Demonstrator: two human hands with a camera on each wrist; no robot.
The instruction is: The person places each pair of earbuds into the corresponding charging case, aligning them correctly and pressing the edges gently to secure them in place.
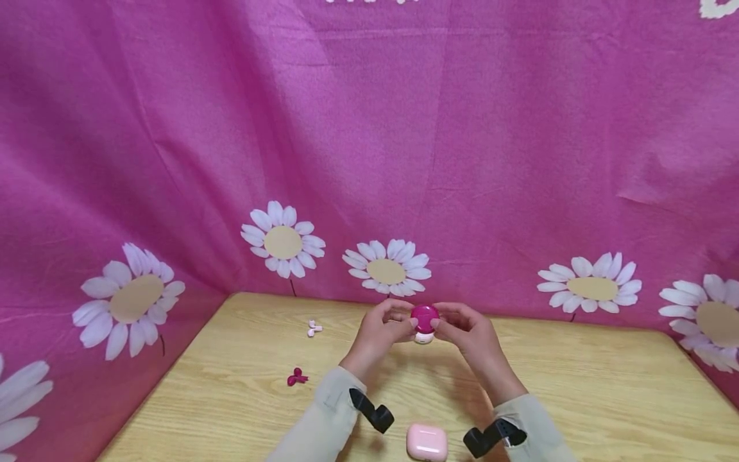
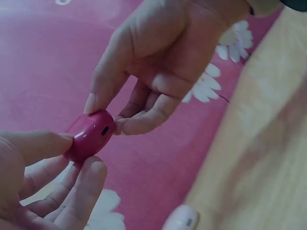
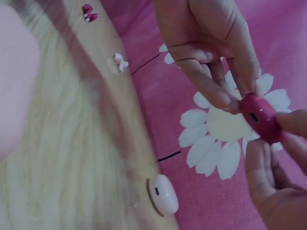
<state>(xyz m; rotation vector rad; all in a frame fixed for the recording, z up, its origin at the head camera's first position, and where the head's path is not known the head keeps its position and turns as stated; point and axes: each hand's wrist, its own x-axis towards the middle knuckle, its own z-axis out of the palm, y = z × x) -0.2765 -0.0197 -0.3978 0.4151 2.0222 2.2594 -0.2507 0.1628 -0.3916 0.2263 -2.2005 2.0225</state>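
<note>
Between both hands, raised over the back of the table, is a glossy magenta earbud case (image 1: 425,317) with its lid closed. My left hand (image 1: 381,330) pinches one end of it between thumb and fingers. The opposite end is gripped the same way by my right hand (image 1: 473,330). A small dark port shows on the case's edge in the left wrist view. Below the held case in the head view, a pale pink earbud case (image 3: 164,194) lies on the table close to the curtain.
Pale pink earbuds (image 1: 314,329) lie at the back left of the wooden table (image 1: 606,385), with magenta earbuds (image 1: 297,377) nearer. A pink earbud case (image 1: 427,443) sits at the front between the forearms. A magenta curtain (image 1: 462,128) with daisies stands behind the table.
</note>
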